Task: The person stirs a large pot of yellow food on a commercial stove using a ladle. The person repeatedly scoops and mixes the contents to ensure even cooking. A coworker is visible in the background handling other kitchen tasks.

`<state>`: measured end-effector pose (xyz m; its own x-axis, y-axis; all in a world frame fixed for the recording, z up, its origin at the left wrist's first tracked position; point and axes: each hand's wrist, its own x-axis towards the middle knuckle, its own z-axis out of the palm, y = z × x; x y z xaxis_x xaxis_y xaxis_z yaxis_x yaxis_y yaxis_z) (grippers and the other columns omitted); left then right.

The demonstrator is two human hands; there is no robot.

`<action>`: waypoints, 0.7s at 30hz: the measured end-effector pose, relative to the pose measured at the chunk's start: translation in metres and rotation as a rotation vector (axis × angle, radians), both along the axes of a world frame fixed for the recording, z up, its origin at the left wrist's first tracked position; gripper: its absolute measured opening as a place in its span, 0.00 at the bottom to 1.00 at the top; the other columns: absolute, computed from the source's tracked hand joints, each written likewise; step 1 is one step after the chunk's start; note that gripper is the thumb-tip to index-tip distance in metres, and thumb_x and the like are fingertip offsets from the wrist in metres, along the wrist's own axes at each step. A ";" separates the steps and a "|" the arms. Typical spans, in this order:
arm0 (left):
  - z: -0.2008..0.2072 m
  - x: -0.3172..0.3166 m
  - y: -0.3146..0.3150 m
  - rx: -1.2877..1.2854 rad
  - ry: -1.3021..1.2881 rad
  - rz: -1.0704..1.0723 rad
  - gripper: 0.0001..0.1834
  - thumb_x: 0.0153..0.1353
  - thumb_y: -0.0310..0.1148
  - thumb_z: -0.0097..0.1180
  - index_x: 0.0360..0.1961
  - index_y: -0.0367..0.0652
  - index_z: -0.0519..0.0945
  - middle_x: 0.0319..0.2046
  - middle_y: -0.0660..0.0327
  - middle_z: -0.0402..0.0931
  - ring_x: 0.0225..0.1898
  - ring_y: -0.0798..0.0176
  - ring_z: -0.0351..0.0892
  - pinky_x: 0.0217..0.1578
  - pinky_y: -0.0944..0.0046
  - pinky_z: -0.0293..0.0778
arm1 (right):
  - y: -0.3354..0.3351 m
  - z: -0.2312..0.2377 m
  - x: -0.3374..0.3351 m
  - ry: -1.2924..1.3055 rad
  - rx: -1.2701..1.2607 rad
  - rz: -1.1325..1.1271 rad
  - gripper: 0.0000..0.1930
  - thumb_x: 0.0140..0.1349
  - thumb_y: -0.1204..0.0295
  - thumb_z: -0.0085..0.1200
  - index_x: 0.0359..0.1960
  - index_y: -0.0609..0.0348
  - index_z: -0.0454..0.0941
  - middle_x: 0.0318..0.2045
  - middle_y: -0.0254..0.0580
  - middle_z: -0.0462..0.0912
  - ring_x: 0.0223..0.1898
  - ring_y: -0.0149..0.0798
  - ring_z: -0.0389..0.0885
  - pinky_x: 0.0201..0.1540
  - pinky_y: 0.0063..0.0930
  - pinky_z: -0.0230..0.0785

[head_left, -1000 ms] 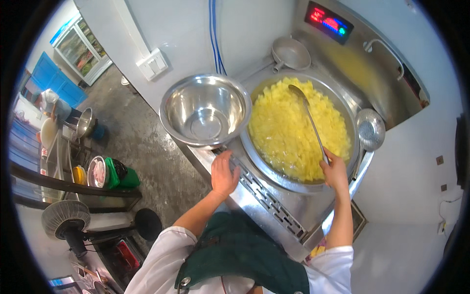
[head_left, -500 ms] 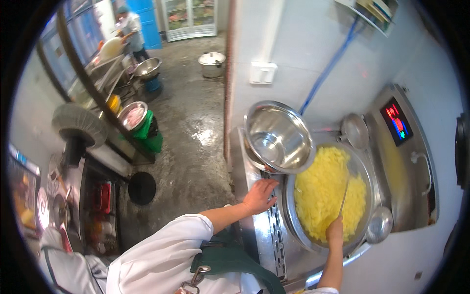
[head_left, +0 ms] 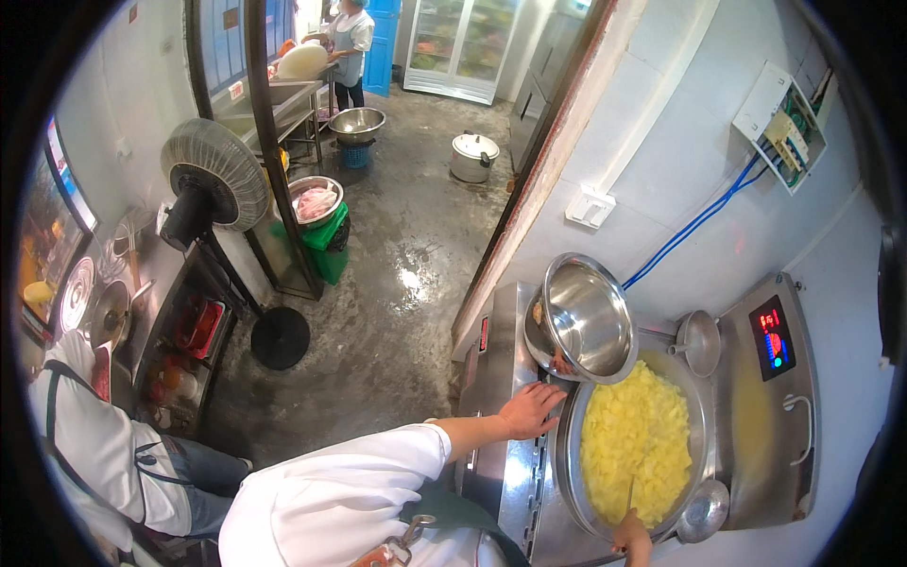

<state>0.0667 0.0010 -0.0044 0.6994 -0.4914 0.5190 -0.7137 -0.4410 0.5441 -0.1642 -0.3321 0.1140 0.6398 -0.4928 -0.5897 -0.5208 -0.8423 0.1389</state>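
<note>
A large steel wok [head_left: 573,472] set into a steel cooker holds a heap of yellow diced pieces [head_left: 638,441]. My left hand [head_left: 529,408] rests flat and open on the cooker top [head_left: 496,378] by the wok's rim, just below an empty steel mixing bowl [head_left: 586,317]. My right hand [head_left: 631,541] shows at the bottom edge, gripping the thin handle of a ladle [head_left: 630,493] that dips into the yellow pieces. A second ladle [head_left: 697,342] lies at the wok's far rim.
A control panel [head_left: 773,338] with a lit display sits right of the wok. A small steel bowl [head_left: 704,512] lies by the wok's near rim. Left: wet concrete floor [head_left: 397,283], standing fan [head_left: 215,189], green bin [head_left: 321,236], a person in white [head_left: 104,454]. Another person [head_left: 350,42] stands far back.
The view has swung left and tilted, so the cooker now sits at the lower right and the kitchen floor fills the middle. Both hands have kept their places on the cooker and the ladle.
</note>
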 end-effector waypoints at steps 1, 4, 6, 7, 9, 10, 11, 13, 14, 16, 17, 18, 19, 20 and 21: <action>-0.001 0.000 0.000 0.015 0.016 0.003 0.34 0.64 0.45 0.59 0.67 0.38 0.68 0.64 0.49 0.69 0.65 0.45 0.69 0.70 0.44 0.61 | -0.003 -0.001 -0.003 0.068 0.071 -0.143 0.29 0.56 0.85 0.57 0.58 0.78 0.58 0.27 0.66 0.85 0.27 0.52 0.90 0.21 0.42 0.78; -0.002 -0.002 -0.003 0.015 0.026 0.016 0.33 0.65 0.45 0.58 0.66 0.39 0.68 0.64 0.49 0.70 0.66 0.46 0.69 0.71 0.44 0.61 | -0.007 -0.002 -0.028 0.035 0.158 -0.148 0.27 0.58 0.83 0.55 0.56 0.81 0.57 0.24 0.64 0.83 0.22 0.49 0.88 0.18 0.42 0.76; -0.003 -0.003 -0.003 0.025 0.021 0.011 0.30 0.68 0.46 0.55 0.65 0.39 0.70 0.62 0.48 0.71 0.66 0.47 0.69 0.70 0.45 0.60 | -0.008 0.000 -0.058 -0.019 0.104 -0.087 0.19 0.61 0.80 0.55 0.51 0.75 0.63 0.21 0.53 0.82 0.17 0.42 0.83 0.13 0.37 0.70; -0.003 -0.003 -0.004 0.021 0.027 0.004 0.30 0.68 0.46 0.55 0.65 0.39 0.70 0.62 0.48 0.71 0.66 0.47 0.69 0.70 0.45 0.60 | -0.008 -0.001 -0.068 -0.049 0.079 -0.053 0.16 0.63 0.78 0.55 0.49 0.71 0.66 0.20 0.48 0.82 0.14 0.39 0.81 0.10 0.34 0.66; -0.002 -0.002 -0.003 0.020 0.014 0.014 0.29 0.67 0.46 0.55 0.64 0.39 0.71 0.61 0.49 0.72 0.65 0.47 0.70 0.70 0.46 0.60 | -0.007 0.008 -0.091 -0.322 0.155 0.282 0.30 0.62 0.72 0.55 0.66 0.55 0.61 0.28 0.54 0.86 0.16 0.47 0.82 0.14 0.41 0.71; -0.002 -0.002 -0.004 0.027 0.012 0.005 0.29 0.67 0.46 0.55 0.64 0.39 0.71 0.61 0.49 0.72 0.64 0.47 0.70 0.70 0.46 0.60 | -0.002 0.014 -0.103 -0.449 0.190 0.444 0.37 0.62 0.69 0.55 0.75 0.47 0.59 0.32 0.57 0.88 0.17 0.51 0.83 0.16 0.44 0.73; -0.001 -0.002 -0.003 0.026 -0.003 0.014 0.29 0.67 0.46 0.55 0.64 0.39 0.71 0.61 0.50 0.72 0.64 0.47 0.70 0.70 0.46 0.61 | -0.001 0.027 -0.109 -0.421 0.267 0.241 0.33 0.63 0.70 0.55 0.71 0.50 0.63 0.27 0.52 0.85 0.14 0.48 0.79 0.15 0.41 0.69; -0.001 -0.002 -0.003 0.016 -0.021 0.018 0.29 0.67 0.45 0.56 0.63 0.39 0.71 0.60 0.50 0.73 0.64 0.47 0.71 0.69 0.46 0.61 | -0.008 0.079 -0.121 -0.352 0.415 -0.153 0.24 0.64 0.71 0.54 0.63 0.56 0.71 0.18 0.44 0.79 0.08 0.42 0.69 0.12 0.36 0.62; -0.001 -0.003 -0.003 0.008 -0.024 0.013 0.29 0.67 0.45 0.56 0.63 0.39 0.72 0.60 0.50 0.73 0.64 0.47 0.71 0.69 0.47 0.61 | -0.007 0.101 -0.125 -0.361 0.414 -0.230 0.22 0.65 0.71 0.54 0.61 0.57 0.72 0.18 0.42 0.78 0.09 0.40 0.69 0.13 0.35 0.62; 0.000 -0.001 -0.001 -0.005 -0.018 0.001 0.29 0.66 0.45 0.57 0.63 0.39 0.71 0.60 0.50 0.73 0.63 0.47 0.71 0.69 0.46 0.62 | 0.000 0.125 -0.130 -0.375 0.412 -0.375 0.19 0.66 0.71 0.52 0.58 0.60 0.74 0.18 0.39 0.76 0.10 0.36 0.68 0.14 0.33 0.62; 0.000 -0.001 -0.001 -0.008 -0.006 -0.007 0.29 0.66 0.45 0.57 0.64 0.40 0.71 0.60 0.50 0.72 0.63 0.47 0.71 0.69 0.46 0.62 | 0.005 0.124 -0.129 -0.469 0.469 -0.485 0.19 0.69 0.67 0.53 0.58 0.60 0.74 0.22 0.49 0.82 0.17 0.46 0.79 0.21 0.39 0.72; 0.000 -0.002 0.000 -0.019 -0.001 -0.009 0.29 0.66 0.44 0.58 0.64 0.41 0.71 0.60 0.50 0.72 0.63 0.46 0.71 0.69 0.45 0.62 | 0.007 0.121 -0.127 -0.527 0.215 -0.276 0.19 0.69 0.66 0.53 0.58 0.61 0.74 0.24 0.53 0.83 0.21 0.51 0.81 0.24 0.43 0.74; 0.001 -0.001 0.001 -0.011 0.009 -0.020 0.29 0.66 0.44 0.58 0.64 0.41 0.71 0.59 0.50 0.72 0.63 0.46 0.71 0.69 0.45 0.63 | 0.010 0.107 -0.123 -0.572 -0.034 -0.059 0.19 0.69 0.65 0.53 0.58 0.62 0.74 0.26 0.56 0.85 0.25 0.56 0.83 0.28 0.46 0.75; 0.001 -0.002 0.000 -0.012 0.014 -0.025 0.29 0.66 0.44 0.58 0.64 0.41 0.71 0.59 0.50 0.72 0.63 0.46 0.71 0.68 0.45 0.63 | 0.009 0.094 -0.122 -0.604 -0.278 0.166 0.19 0.70 0.64 0.54 0.57 0.63 0.75 0.28 0.60 0.86 0.29 0.60 0.85 0.31 0.50 0.77; 0.001 -0.001 0.001 -0.015 -0.004 -0.026 0.29 0.66 0.44 0.58 0.63 0.41 0.71 0.59 0.50 0.73 0.63 0.47 0.71 0.68 0.45 0.63 | -0.001 0.081 -0.115 -0.475 -0.348 -0.002 0.19 0.71 0.64 0.51 0.55 0.67 0.75 0.35 0.68 0.85 0.38 0.69 0.84 0.40 0.58 0.77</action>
<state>0.0659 0.0016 -0.0035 0.6839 -0.5018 0.5296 -0.7274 -0.4137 0.5475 -0.2795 -0.3327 0.1946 0.7930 -0.6078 -0.0420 -0.5954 -0.7877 0.1584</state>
